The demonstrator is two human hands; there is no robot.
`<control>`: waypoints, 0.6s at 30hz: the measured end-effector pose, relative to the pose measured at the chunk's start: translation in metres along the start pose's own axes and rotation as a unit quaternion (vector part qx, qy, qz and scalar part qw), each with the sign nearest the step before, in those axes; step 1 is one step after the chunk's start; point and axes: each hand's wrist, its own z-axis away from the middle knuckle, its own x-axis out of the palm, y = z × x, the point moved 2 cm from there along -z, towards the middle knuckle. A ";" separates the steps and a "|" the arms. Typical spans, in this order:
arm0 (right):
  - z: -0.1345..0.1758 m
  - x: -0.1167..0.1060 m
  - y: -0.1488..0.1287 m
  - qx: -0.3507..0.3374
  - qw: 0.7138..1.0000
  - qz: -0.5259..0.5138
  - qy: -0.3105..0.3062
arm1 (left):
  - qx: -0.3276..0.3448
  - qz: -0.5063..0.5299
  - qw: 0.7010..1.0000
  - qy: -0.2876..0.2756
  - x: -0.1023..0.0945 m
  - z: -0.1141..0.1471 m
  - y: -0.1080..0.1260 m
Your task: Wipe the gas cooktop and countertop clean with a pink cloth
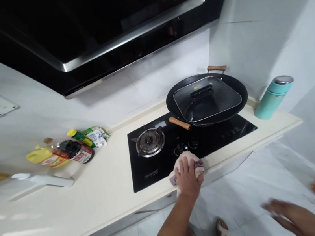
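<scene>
My left hand presses a pale cloth with purple lettering onto the front edge of the black glass gas stove. The fingers are bent over the cloth, just in front of the control knobs. Away from the counter, over the floor at the lower right, is my right hand. It is blurred, but its fingers look stretched and apart with nothing in them. A black wok with wooden handles sits on the right burner. Inside its rim lies a square glass lid. The left burner is uncovered.
A teal thermos stands right of the stove. Left along the wall are a yellow jug, a dark sauce bottle, a green bottle and packets. A faucet lies farther left. The range hood hangs overhead.
</scene>
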 end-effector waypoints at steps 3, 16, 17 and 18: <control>-0.082 0.027 -0.051 -0.110 0.991 -0.042 -0.065 | 0.021 0.008 1.000 -0.016 0.004 0.004 -0.005; -0.127 0.181 -0.175 -0.112 0.987 -0.053 -0.105 | -0.176 0.134 0.974 0.047 -0.057 0.129 -0.159; -0.124 0.187 -0.179 -0.123 0.983 -0.073 -0.115 | -0.204 0.207 0.955 0.056 -0.066 0.133 -0.165; -0.123 0.191 -0.185 -0.134 0.978 -0.098 -0.125 | -0.229 0.280 0.930 0.063 -0.075 0.135 -0.169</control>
